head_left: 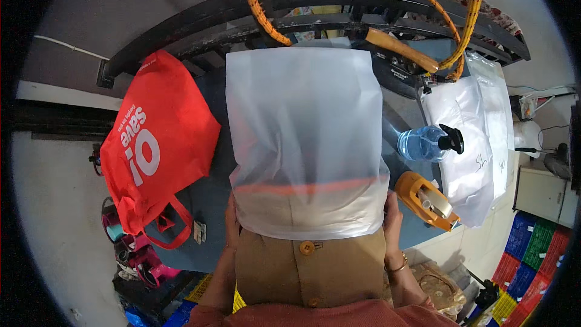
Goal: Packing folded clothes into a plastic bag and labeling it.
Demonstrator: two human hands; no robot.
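Note:
A frosted plastic bag (304,118) lies before me, with part of a brown buttoned garment (268,263) inside its near end. The rest of the garment extends from the bag's mouth toward my body, with a button showing near the bag's edge. At the left edge, my left hand (231,221) holds the garment's side by the bag's mouth; its fingers are mostly hidden. On the opposite edge my right hand (392,215) grips the other side, its fingertips partly hidden behind the bag. An orange-red band shows through the translucent plastic.
Left stands a red tote bag (163,141) on the blue-grey table (199,254). To the right are a spray bottle (420,144), an orange tape dispenser (415,188) and packed plastic bags (463,159). Behind them sits a wooden-handled steam iron (401,50) with an orange hose (474,13).

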